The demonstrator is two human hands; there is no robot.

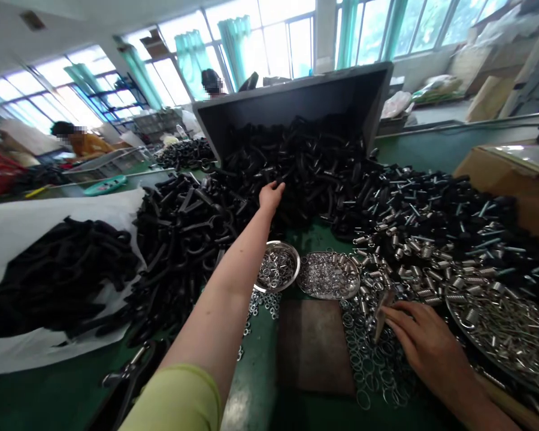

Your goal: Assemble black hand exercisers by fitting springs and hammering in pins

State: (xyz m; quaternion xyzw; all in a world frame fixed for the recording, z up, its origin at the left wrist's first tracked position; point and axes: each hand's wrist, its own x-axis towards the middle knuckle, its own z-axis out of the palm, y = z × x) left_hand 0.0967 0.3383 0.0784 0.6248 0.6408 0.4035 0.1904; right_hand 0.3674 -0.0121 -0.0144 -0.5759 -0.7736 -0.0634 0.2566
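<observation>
My left hand (272, 196) reaches far forward at the edge of the heap of black plastic parts (296, 155); its fingers are bent, and what they hold, if anything, is too small to tell. At the right, my right hand (420, 329) pinches a flat brownish piece (383, 316) above metal springs (368, 287) and metal rings (375, 365). Between my arms lies a flat brown plate (315, 347). Behind it stand a round metal bowl (297, 263) of small metal parts and an oval tray (330, 274) of small shiny pieces.
A large grey bin (381, 96) lies tipped behind the heap. White sheeting (49, 206) with black parts is at left. A tray (451, 314) of metal pins and a cardboard box (498, 173) are at right. Two people (90, 143) (212, 82) are in the background.
</observation>
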